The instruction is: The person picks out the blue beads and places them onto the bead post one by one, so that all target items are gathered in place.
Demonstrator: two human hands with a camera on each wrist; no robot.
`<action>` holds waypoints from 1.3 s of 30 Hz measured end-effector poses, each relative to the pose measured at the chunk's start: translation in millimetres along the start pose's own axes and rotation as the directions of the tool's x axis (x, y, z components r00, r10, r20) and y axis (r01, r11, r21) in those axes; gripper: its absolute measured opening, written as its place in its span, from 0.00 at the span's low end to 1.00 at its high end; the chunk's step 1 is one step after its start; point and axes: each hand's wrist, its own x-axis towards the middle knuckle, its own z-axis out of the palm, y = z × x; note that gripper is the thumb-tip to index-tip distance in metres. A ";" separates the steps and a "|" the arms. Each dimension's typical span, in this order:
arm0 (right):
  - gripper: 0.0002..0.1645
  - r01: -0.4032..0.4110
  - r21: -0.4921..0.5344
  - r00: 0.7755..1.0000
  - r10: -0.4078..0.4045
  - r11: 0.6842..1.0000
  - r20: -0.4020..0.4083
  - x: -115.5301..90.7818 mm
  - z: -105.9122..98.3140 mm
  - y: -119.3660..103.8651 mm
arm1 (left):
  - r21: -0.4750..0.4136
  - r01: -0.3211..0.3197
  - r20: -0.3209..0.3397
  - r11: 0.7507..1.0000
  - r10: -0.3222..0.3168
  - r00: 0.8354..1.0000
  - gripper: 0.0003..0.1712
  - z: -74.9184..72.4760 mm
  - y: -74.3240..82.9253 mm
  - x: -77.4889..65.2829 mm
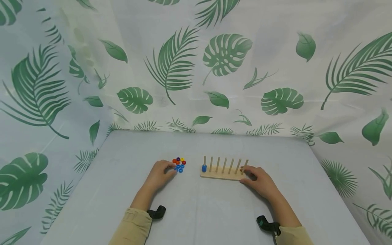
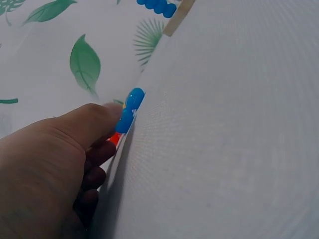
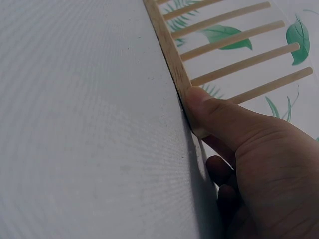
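Note:
A small pile of beads lies on the table; its blue beads [image 1: 181, 166] are nearest me, with red, orange, yellow and dark purple ones behind. My left hand [image 1: 160, 175] is at the pile's left side, thumb and forefinger apart. In the left wrist view the thumb tip is right at a blue bead [image 2: 127, 119]. Right of the pile stands a wooden peg board [image 1: 218, 175] with a row of upright pegs. Blue beads [image 1: 204, 168] are stacked on its leftmost peg. My right hand [image 1: 258, 180] grips the board's right end between thumb and fingers.
A pale cloth covers the table [image 1: 196, 211]. Leaf-printed curtains [image 1: 226, 112] rise along its back and sides. A black wrist camera [image 1: 157, 212] sits on the left wrist, and another black camera [image 1: 267, 224] on the right.

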 end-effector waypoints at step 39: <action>0.33 0.003 0.013 1.000 -0.003 1.000 0.006 0.4 -0.2 2.8 | 0.146 -0.011 -0.067 0.989 0.021 0.998 0.12 5.6 10.0 -2.9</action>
